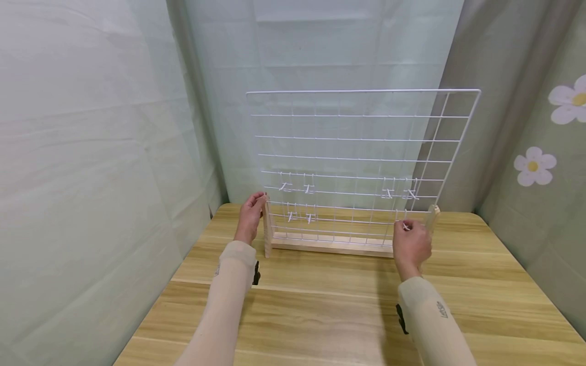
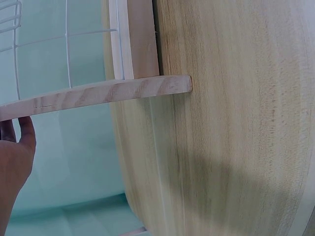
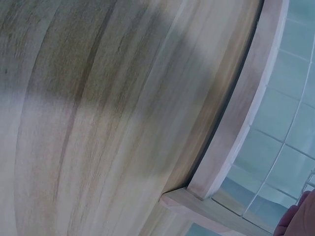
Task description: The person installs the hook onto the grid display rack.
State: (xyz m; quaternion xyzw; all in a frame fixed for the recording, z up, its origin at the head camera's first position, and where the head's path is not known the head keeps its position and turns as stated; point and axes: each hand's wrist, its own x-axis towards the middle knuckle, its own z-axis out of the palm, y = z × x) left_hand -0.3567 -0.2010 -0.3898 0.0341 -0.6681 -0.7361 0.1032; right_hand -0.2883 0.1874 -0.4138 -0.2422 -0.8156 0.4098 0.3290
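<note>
A white wire grid panel (image 1: 366, 160) stands upright in a wooden base (image 1: 334, 243) on the table. My left hand (image 1: 249, 217) holds the upper part of the left wooden side piece (image 1: 267, 229), and its fingertips (image 2: 27, 127) meet the wood in the left wrist view. At the lower right of the grid, my right hand (image 1: 412, 245) pinches a small white wire hook (image 1: 406, 226), which the fingers partly hide. Only a bit of that hand (image 3: 301, 219) appears at the right wrist view's corner. Several white hooks (image 1: 309, 188) hang on the grid in two rows, left and right.
The wood-grain table (image 1: 320, 315) extends in front of the rack. Behind it hangs a pale curtain (image 1: 320, 46), with more cloth (image 1: 91, 152) along the left. White flowers (image 1: 534, 166) decorate the right-hand cloth. The right wooden side piece (image 1: 432, 216) rises beside my right hand.
</note>
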